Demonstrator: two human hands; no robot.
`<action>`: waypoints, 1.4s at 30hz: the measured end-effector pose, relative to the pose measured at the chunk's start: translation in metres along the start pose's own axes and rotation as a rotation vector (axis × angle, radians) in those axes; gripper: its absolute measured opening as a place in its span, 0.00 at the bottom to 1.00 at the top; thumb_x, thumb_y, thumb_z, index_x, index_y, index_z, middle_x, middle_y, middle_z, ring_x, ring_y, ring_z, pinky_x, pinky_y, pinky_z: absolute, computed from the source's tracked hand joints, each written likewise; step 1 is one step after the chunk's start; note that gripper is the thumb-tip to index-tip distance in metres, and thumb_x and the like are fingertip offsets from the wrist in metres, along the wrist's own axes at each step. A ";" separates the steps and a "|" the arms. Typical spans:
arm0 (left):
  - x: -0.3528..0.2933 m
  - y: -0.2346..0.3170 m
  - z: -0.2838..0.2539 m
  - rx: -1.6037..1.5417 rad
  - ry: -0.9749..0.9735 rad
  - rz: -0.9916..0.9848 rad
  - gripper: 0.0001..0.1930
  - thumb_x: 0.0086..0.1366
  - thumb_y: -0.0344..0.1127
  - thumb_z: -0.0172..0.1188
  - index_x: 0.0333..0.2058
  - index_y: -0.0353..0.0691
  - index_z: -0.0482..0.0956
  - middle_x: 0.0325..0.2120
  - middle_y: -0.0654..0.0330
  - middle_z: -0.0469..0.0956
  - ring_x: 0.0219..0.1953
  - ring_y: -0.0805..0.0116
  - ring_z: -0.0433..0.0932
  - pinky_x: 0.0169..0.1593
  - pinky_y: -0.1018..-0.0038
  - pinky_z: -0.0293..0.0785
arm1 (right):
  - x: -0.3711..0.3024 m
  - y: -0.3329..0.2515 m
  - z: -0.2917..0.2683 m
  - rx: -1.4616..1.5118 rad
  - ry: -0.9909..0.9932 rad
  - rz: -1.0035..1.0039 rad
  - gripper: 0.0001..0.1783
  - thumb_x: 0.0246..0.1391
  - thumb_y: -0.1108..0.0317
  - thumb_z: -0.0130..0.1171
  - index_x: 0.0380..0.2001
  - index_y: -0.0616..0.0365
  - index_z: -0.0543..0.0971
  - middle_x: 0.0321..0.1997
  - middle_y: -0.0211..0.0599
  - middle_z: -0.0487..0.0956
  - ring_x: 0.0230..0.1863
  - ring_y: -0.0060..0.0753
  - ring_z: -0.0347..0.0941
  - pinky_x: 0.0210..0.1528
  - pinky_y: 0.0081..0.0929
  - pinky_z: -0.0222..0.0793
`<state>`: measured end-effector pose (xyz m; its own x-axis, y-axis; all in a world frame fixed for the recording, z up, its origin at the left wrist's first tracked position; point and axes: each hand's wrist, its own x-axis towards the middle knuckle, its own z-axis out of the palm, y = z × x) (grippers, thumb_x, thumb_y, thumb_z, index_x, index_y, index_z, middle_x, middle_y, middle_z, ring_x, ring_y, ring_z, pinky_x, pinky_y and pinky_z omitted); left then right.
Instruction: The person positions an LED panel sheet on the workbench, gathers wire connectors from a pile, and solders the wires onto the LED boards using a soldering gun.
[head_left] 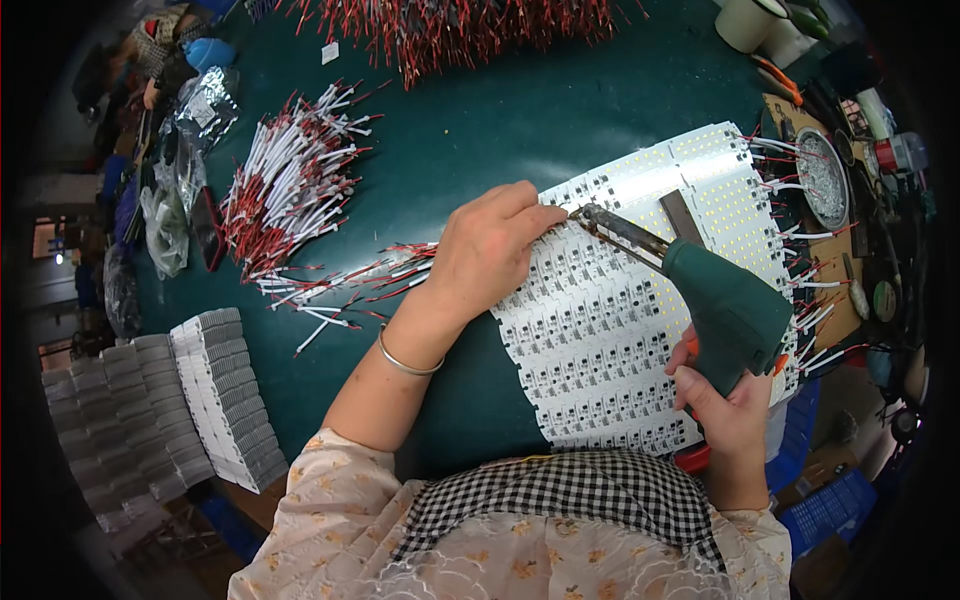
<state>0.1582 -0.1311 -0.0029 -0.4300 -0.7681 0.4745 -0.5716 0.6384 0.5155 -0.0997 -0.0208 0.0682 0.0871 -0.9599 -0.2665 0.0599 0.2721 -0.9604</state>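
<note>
Right now the green table (520, 130) has a wide bare patch in the middle, between the bundle of red and white wires (290, 190) on the left and the white board of little lights (640, 300) on the right. Along the far edge lies a big heap of red wires (450, 30). Stacks of small white parts (225, 395) sit near the left edge, close to the person. The right edge is crowded, with a round metal dish (825, 175) and small tools packed tight, so there is little room to move there. The white board lies flat in front of the person, and both hands are on it or over it. The left hand (490, 250) rests on the board's left side with its fingers bent, pinching something thin at the tip; I cannot tell what it is. The right hand (725, 405) is wrapped tight around the handle of a green soldering gun (725, 305). The gun's metal tip points at the left fingertips, almost touching them.
</note>
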 end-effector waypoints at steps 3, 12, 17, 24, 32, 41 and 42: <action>-0.001 0.000 0.000 -0.009 0.012 0.011 0.17 0.45 0.15 0.58 0.34 0.38 0.81 0.20 0.59 0.69 0.23 0.62 0.72 0.26 0.69 0.68 | 0.001 0.001 0.002 -0.010 -0.007 0.013 0.22 0.48 0.83 0.58 0.49 0.69 0.70 0.32 0.35 0.77 0.27 0.17 0.70 0.27 0.17 0.66; -0.002 0.000 0.001 0.014 0.014 0.043 0.18 0.42 0.15 0.57 0.34 0.38 0.81 0.21 0.59 0.69 0.24 0.61 0.72 0.26 0.69 0.69 | -0.004 0.008 -0.003 -0.101 -0.052 -0.033 0.23 0.48 0.82 0.59 0.50 0.70 0.70 0.38 0.38 0.78 0.28 0.21 0.72 0.27 0.17 0.68; 0.000 -0.001 0.001 0.014 0.010 0.052 0.18 0.41 0.15 0.57 0.34 0.38 0.81 0.21 0.59 0.69 0.24 0.61 0.72 0.27 0.68 0.69 | 0.000 0.000 -0.002 0.063 0.124 -0.118 0.27 0.49 0.77 0.62 0.53 0.72 0.68 0.51 0.50 0.73 0.30 0.29 0.74 0.22 0.19 0.72; 0.004 0.006 -0.002 0.013 0.005 0.047 0.17 0.42 0.15 0.58 0.33 0.38 0.81 0.21 0.58 0.68 0.23 0.60 0.71 0.26 0.68 0.69 | -0.010 -0.018 -0.032 0.088 0.250 -0.216 0.36 0.44 0.65 0.69 0.52 0.77 0.65 0.42 0.54 0.75 0.18 0.28 0.72 0.16 0.19 0.69; 0.002 0.010 -0.003 0.058 -0.046 -0.034 0.15 0.43 0.16 0.57 0.32 0.39 0.80 0.23 0.58 0.70 0.26 0.59 0.74 0.29 0.67 0.71 | -0.011 -0.040 -0.110 0.205 0.555 -0.609 0.27 0.59 0.66 0.52 0.57 0.71 0.62 0.29 0.36 0.71 0.17 0.19 0.66 0.14 0.18 0.63; -0.001 0.008 -0.022 -0.096 -0.036 -0.157 0.11 0.50 0.20 0.60 0.34 0.39 0.81 0.25 0.56 0.75 0.28 0.55 0.76 0.31 0.66 0.72 | 0.035 -0.038 -0.148 -0.042 0.829 -0.357 0.17 0.54 0.69 0.60 0.46 0.61 0.74 0.22 0.27 0.70 0.17 0.20 0.65 0.17 0.19 0.61; -0.006 0.008 -0.027 -0.107 -0.046 -0.164 0.10 0.51 0.22 0.60 0.34 0.39 0.81 0.26 0.56 0.76 0.29 0.55 0.76 0.32 0.65 0.73 | 0.034 -0.038 -0.156 -0.110 0.837 -0.359 0.18 0.53 0.67 0.61 0.47 0.60 0.75 0.22 0.26 0.70 0.16 0.19 0.64 0.16 0.18 0.60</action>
<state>0.1755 -0.1199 0.0175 -0.3703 -0.8620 0.3462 -0.5599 0.5045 0.6573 -0.2541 -0.0742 0.0831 -0.6702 -0.7327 0.1183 -0.1543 -0.0184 -0.9879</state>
